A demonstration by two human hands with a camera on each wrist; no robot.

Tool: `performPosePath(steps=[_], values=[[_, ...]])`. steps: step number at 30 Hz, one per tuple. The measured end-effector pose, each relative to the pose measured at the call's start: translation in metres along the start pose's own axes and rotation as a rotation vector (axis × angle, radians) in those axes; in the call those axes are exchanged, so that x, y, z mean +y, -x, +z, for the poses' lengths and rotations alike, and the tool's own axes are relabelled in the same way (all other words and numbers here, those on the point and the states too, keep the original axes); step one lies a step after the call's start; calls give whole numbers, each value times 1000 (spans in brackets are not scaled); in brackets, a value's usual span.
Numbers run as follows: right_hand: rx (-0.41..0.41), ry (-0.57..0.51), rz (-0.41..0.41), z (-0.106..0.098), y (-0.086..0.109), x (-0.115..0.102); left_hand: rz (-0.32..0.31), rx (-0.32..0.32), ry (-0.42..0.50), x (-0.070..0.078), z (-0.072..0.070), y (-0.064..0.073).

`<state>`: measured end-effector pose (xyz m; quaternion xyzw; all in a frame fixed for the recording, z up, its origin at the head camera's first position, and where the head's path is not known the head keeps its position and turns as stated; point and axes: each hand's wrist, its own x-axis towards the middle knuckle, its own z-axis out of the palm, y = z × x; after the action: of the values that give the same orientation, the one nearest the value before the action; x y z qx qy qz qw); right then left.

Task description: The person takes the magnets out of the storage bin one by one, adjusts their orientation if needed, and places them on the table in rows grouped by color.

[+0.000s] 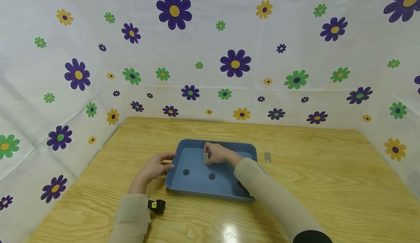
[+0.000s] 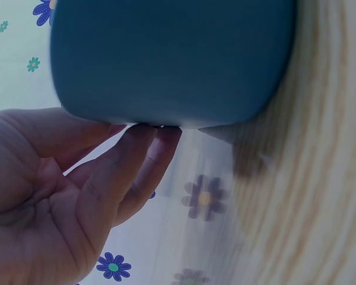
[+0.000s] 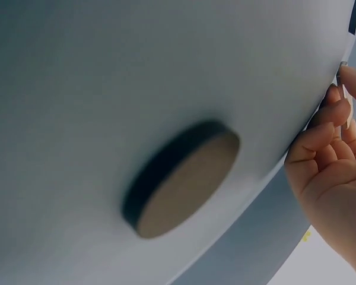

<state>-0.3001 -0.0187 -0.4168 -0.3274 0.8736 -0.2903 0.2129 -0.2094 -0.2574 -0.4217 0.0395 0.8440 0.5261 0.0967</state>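
A blue tray (image 1: 197, 193) lies on the wooden table. Over its floor my right hand (image 1: 218, 153) pinches a small grey rectangular plate (image 1: 205, 158) between thumb and fingers, near the far wall. In the right wrist view, the right hand (image 3: 332, 160) holds the thin plate by its edges, at the tray floor. My left hand (image 1: 157, 168) rests its fingertips against the tray's left end; in the left wrist view its fingers (image 2: 121, 169) are extended and touch the end wall. Two dark round discs (image 1: 186, 172) lie in the tray, left and middle.
A second grey rectangular plate (image 1: 268, 157) lies on the table just right of the tray. Another dark item (image 1: 240, 184) in the tray is partly hidden by the right sleeve. A flower-print cloth (image 1: 203, 53) stands behind and along both sides of the table (image 1: 311, 162).
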Motion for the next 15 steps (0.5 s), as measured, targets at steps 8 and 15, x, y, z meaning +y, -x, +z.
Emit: performPosePath(steps=[8, 15], values=[[2, 35, -42, 2, 0, -1, 0, -14, -6, -2, -3, 0], [-17, 41, -35, 3, 0, -1, 3, -19, 2, -3, -3, 0]])
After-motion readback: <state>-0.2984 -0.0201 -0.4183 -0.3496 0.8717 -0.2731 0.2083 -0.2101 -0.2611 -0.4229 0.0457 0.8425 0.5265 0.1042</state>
